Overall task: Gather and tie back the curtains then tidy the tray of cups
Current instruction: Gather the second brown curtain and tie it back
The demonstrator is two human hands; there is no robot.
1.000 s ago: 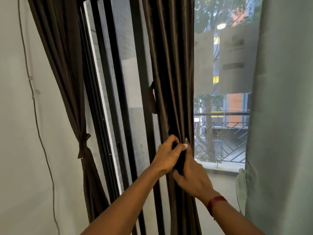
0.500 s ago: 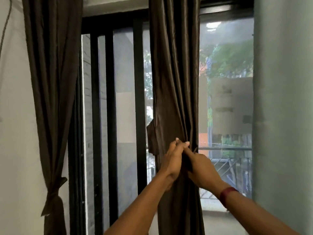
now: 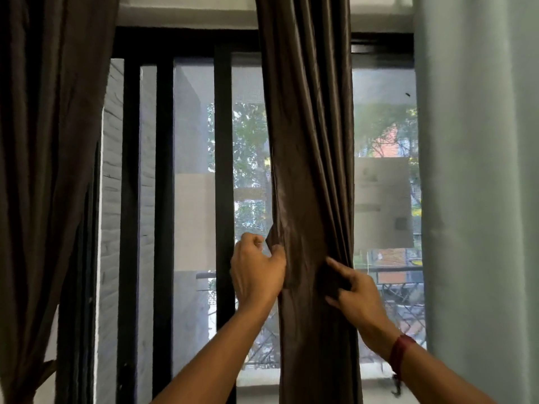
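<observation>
Brown centre curtain (image 3: pixel 309 141) gripped at both edges, in the middle of the frame.

The left hand (image 3: pixel 256 272) was curled round the curtain's left edge, with a flap of cloth pinched under the thumb. The right hand (image 3: pixel 355 290), a red wristband (image 3: pixel 401 352) at its wrist, was pressed into the right-hand folds, its fingers bent round a dark bunch of fabric. A second brown curtain (image 3: pixel 49 141) was hung at the far left of the frame and a pale curtain (image 3: pixel 478 199) at the far right — between them the black window bars (image 3: pixel 163 199) and a paper sheet (image 3: pixel 382 202) on the glass were partly covered by the held cloth. Half a second earlier the two hands had been joined at the curtain's front — here they were seen apart, one at each edge.
</observation>
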